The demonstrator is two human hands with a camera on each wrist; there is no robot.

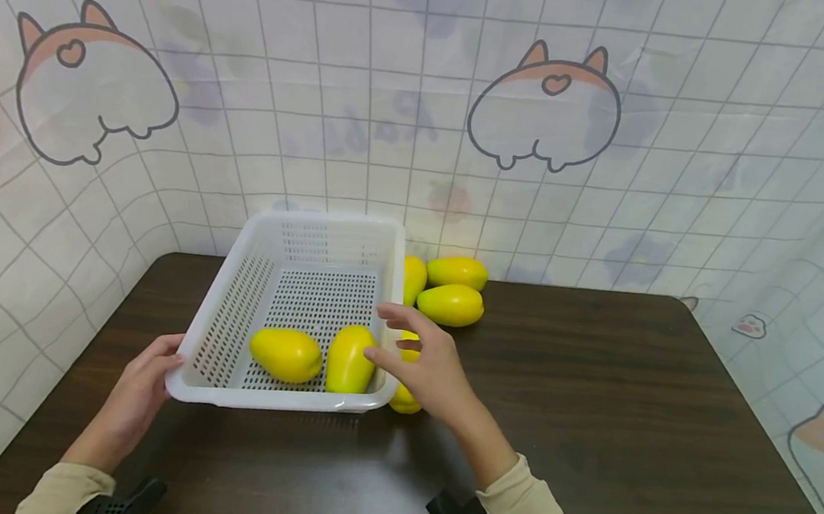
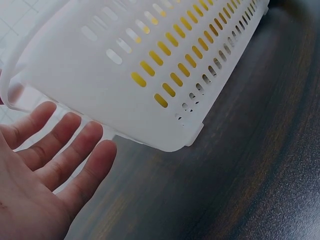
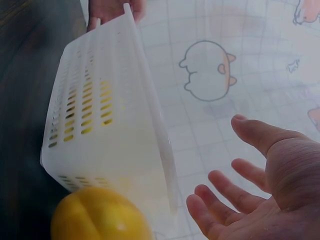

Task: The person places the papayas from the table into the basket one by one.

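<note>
A white perforated plastic basket (image 1: 214,303) sits left of centre on the table. Inside, near its front, are two yellow mango-like fruits: one (image 1: 286,355) lies sideways, the other (image 1: 348,368) against the right wall. At the front left corner, my left hand (image 1: 138,387) holds the rim, with the fingers (image 2: 92,150) against the outer side and the thumb mostly hidden. Over the right rim hovers my right hand (image 1: 432,365), fingers spread and apart, nothing held. Just below it, outside the basket, a yellow fruit (image 3: 100,217) rests beside the wall, partly covered in the head view.
Behind my right hand, more yellow fruits (image 1: 450,305) lie close along the basket's right side. Dark wooden table (image 1: 607,411) extends to the right. A patterned white cloth (image 1: 441,126) hangs directly behind the table's back edge.
</note>
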